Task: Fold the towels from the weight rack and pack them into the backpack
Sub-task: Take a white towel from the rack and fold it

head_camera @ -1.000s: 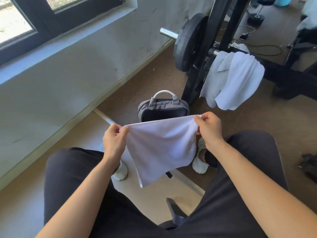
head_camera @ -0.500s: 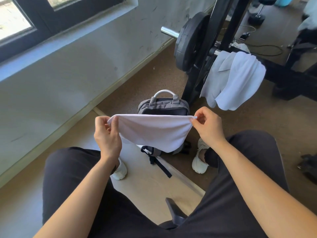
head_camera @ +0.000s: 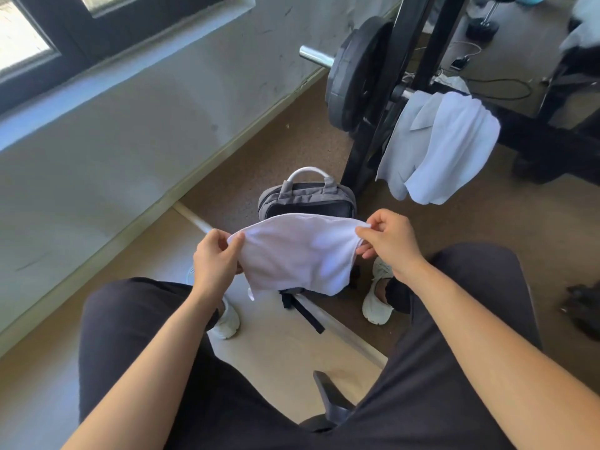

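Got the white towel (head_camera: 297,254) stretched between my hands, left hand (head_camera: 216,258) and right hand (head_camera: 391,243) each pinching a top corner, right above the backpack (head_camera: 305,198) on the floor.

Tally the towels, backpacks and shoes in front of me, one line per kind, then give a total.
Towels: 3, namely the held towel, plus a grey towel and a white towel draped on the rack.
Backpacks: 1, the backpack on the floor.
Shoes: 2, the left shoe and right shoe.
Total: 6.
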Available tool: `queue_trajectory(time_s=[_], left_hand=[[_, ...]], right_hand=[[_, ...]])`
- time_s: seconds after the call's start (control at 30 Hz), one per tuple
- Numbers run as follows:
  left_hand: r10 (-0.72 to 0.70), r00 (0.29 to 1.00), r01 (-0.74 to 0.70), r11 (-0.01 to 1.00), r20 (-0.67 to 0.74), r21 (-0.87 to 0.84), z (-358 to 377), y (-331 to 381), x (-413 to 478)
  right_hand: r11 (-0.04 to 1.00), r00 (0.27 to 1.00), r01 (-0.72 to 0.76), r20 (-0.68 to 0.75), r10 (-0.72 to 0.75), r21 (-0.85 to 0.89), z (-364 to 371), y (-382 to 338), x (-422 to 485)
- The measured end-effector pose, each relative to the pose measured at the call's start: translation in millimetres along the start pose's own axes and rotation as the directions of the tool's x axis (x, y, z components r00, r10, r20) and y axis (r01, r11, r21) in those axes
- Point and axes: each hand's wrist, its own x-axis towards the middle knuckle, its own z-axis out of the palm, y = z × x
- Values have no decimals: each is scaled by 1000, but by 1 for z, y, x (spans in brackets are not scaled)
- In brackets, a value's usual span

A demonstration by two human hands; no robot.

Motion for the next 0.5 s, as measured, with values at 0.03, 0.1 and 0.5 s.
queue_trajectory(time_s=[0.03,0.1,0.5], left_hand=[[-17,997,21,998,69,-57,1,2,-3],[-3,975,31,992,224,-122,5,10,-15],[184,763,-23,966,620,-259,29,27,-48]], right_hand=[[1000,999,-4,35,4,26,3,-2,-4],[999,992,22,121,-27,41,9,-8,-13],[969,835,233,495,-241,79,42,-23,-40]])
